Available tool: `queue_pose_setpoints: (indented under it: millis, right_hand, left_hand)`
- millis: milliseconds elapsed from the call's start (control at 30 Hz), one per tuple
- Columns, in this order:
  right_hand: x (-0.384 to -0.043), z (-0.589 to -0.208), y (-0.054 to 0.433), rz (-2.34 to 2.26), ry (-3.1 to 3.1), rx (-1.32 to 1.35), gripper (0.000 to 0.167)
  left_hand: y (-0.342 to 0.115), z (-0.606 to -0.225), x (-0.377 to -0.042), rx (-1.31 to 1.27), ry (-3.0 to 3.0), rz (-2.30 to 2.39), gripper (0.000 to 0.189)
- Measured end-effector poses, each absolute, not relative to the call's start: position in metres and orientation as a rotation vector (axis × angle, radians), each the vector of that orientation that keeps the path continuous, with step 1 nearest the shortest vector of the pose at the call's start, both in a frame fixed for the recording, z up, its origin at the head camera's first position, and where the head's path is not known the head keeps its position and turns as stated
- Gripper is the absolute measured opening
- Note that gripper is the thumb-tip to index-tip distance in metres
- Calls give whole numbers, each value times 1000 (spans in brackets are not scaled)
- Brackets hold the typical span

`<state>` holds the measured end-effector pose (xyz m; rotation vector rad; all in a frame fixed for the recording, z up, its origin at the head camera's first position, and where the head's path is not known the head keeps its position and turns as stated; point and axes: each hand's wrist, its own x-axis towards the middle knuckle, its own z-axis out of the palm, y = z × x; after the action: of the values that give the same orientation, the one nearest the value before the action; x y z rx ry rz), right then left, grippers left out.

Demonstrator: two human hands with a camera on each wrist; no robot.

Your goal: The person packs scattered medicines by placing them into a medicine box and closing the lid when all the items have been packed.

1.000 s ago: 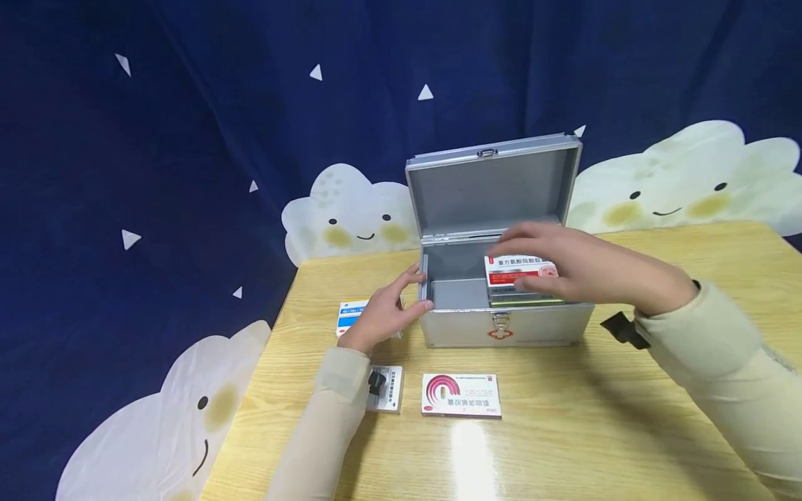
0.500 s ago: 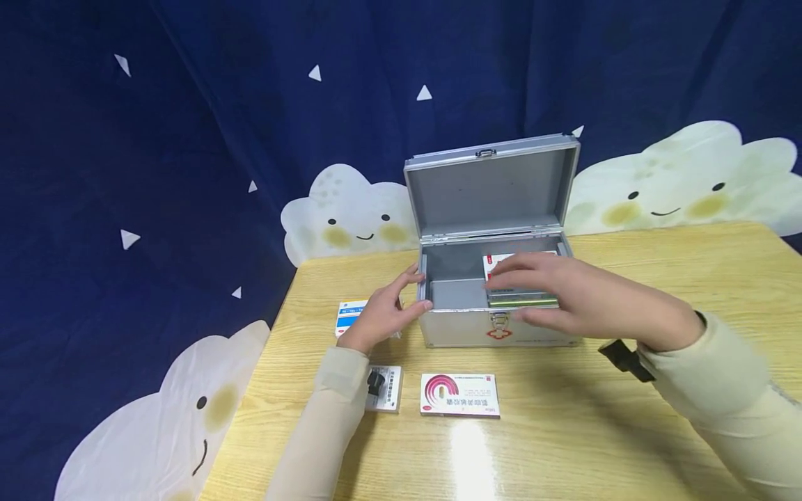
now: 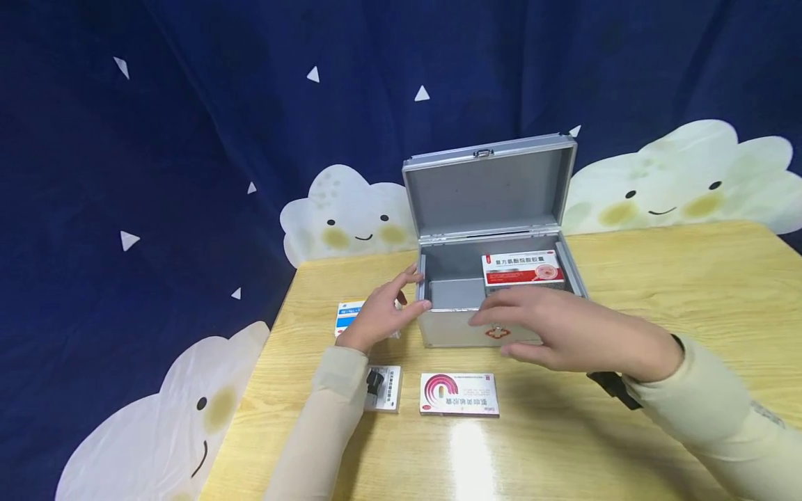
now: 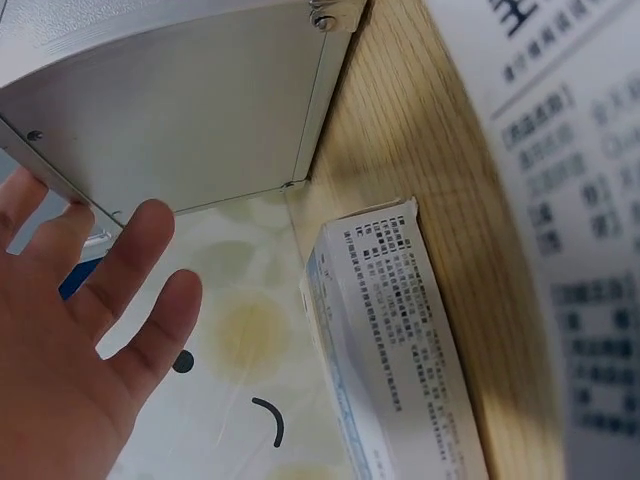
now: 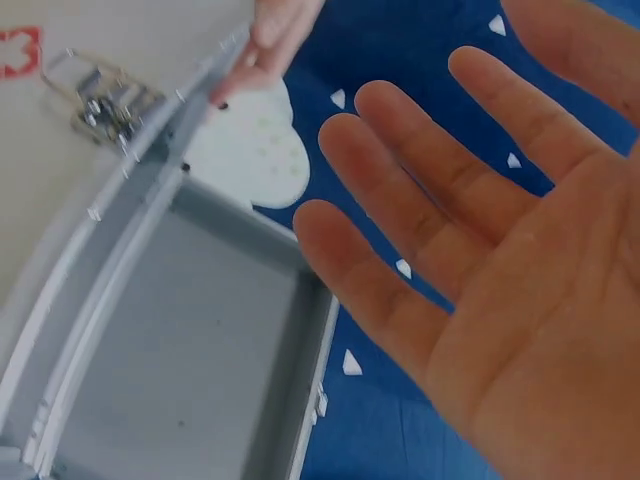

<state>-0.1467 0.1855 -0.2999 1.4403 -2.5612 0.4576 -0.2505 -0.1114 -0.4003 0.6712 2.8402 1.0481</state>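
Observation:
A silver aluminium case (image 3: 451,328) with a red cross on its front stands on the table, lid raised. Inside its right half lies a white and red medicine box (image 3: 523,268). My left hand (image 3: 383,316) is at the case's left rim, thumb near the front corner; in the left wrist view its fingers (image 4: 150,235) are loosely bent, fingertips right at the edge. Holding nothing, my right hand (image 3: 554,327) is in front of the case, overlapping its front wall in the head view. The right wrist view shows its fingers (image 5: 400,290) extended and the palm bare.
A white box with a pink arc (image 3: 459,394) lies in front of the case. Left of it, a white and grey box (image 3: 385,390) is partly behind my left sleeve. A blue and white box (image 3: 349,316) sits beside the left hand. A dark blue curtain (image 3: 351,90) hangs behind.
My right hand has moved from over the red and white box down and forward, out of the case, leaving the box inside. The left hand has stayed at the rim.

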Motion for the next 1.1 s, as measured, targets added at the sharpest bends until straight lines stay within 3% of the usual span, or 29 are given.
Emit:
queue_pose_setpoints:
  millis: [700,933,1100]
  right_hand:
    - [-139,-348,139,293,-2733,1650,44]
    - [-142,-376,120,113,-2668,1686,56]
    - [-143,-398,104,15,-2676,1657,49]
  left_hand:
    - [-111,-401,-250,679,2811,1088,61]
    - [-110,-401,-251,646,2819,1073,61]
    - [-111,-400,-250,649,2831,1044,59]
